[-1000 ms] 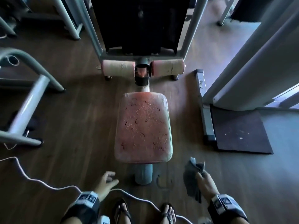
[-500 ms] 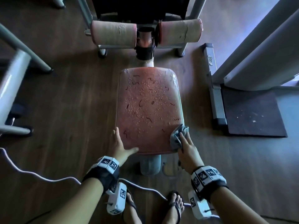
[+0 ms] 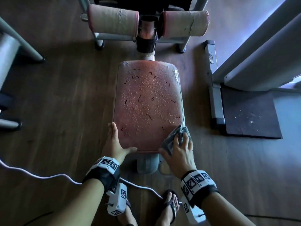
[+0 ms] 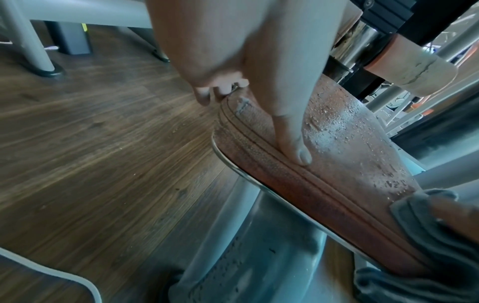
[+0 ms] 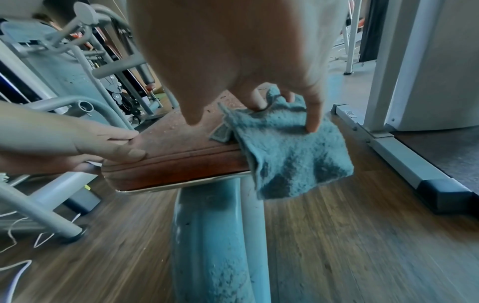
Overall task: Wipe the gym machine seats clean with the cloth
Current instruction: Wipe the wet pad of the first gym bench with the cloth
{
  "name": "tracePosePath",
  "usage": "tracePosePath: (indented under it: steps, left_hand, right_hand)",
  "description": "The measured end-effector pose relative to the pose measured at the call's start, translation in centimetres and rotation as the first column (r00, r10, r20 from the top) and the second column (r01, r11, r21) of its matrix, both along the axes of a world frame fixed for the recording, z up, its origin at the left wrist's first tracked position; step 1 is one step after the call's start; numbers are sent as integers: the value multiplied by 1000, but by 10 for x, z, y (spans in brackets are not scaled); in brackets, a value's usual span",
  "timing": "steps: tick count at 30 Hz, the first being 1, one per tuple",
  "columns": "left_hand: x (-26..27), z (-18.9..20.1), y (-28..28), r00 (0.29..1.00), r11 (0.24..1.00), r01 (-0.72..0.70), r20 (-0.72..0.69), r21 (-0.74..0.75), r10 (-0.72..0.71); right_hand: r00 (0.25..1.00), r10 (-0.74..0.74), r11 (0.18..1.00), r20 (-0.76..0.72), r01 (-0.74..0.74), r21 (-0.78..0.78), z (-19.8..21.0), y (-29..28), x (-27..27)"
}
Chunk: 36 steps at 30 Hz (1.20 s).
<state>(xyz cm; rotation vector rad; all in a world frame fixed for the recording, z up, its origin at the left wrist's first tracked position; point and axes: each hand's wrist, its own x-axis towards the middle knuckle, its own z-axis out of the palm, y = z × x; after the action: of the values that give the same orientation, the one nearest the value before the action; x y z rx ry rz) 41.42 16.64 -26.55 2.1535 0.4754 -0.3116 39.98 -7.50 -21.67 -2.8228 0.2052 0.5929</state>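
Observation:
The red padded seat (image 3: pixel 146 103) carries water droplets and dark squiggly marks. My left hand (image 3: pixel 116 141) clasps its near-left corner. In the left wrist view the fingers (image 4: pixel 220 90) curl over the left edge and the thumb (image 4: pixel 298 151) lies along the near edge. My right hand (image 3: pixel 179 149) presses a grey-blue cloth (image 3: pixel 169 141) onto the near-right corner with spread fingers. In the right wrist view the cloth (image 5: pixel 293 155) drapes over the seat's (image 5: pixel 181 160) edge and hangs down. The thumb is off the cloth.
Two worn roller pads (image 3: pixel 114 22) (image 3: pixel 185 23) sit beyond the seat, which stands on a grey post (image 3: pixel 147 163). A white cable (image 3: pixel 48 176) runs across the wood floor near my sandalled feet (image 3: pixel 169 204). There is a grey frame (image 3: pixel 9 51) on the left and a metal bar (image 3: pixel 215 88) and dark mat (image 3: pixel 249 116) on the right.
Both hands came up from beside my feet to the seat. The left took the near-left corner, the right laid the cloth on the near-right corner. The view moved closer.

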Motion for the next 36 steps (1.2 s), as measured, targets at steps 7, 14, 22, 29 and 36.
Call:
tracePosePath:
  steps: [7, 14, 22, 29, 36]
  left_hand:
    - [-1, 2, 0, 1000, 1000, 17, 12, 20, -17]
    - [-1, -1, 2, 999, 998, 35, 20, 44, -36]
    - [-1, 2, 3, 998, 997, 59, 23, 57, -60]
    - [-2, 11, 1, 998, 996, 66, 9, 57, -67]
    - [-3, 10, -1, 998, 998, 49, 44, 27, -50]
  right_hand:
    - [974, -215, 975, 70, 210, 70, -14, 6, 17]
    - [938, -347, 930, 24, 341, 134, -9, 13, 14]
    - [908, -401, 908, 118, 378, 179, -26, 18, 35]
    - [836, -516, 835, 189, 440, 332, -26, -6, -2]
    - [925, -345, 890, 156, 270, 368, -20, -2, -25]
